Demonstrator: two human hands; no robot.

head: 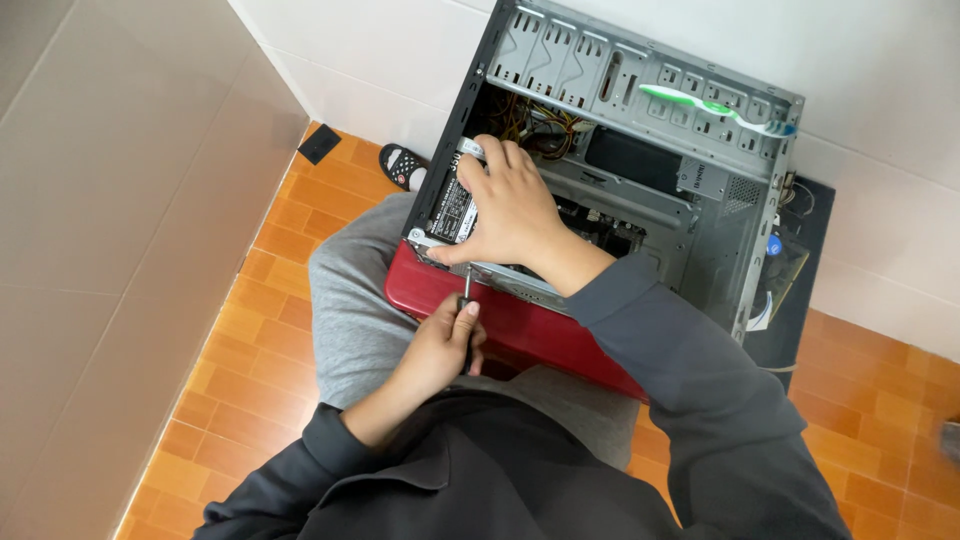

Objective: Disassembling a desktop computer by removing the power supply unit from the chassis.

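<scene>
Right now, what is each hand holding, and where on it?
Left hand grips a screwdriver by its handle, tip at the case edge. Right hand presses on top of the hard drive.

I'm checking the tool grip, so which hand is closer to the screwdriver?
Left. The left hand has its fingers wrapped round the screwdriver, below the case edge. The right hand rests on the hard drive, just above its tip.
</scene>
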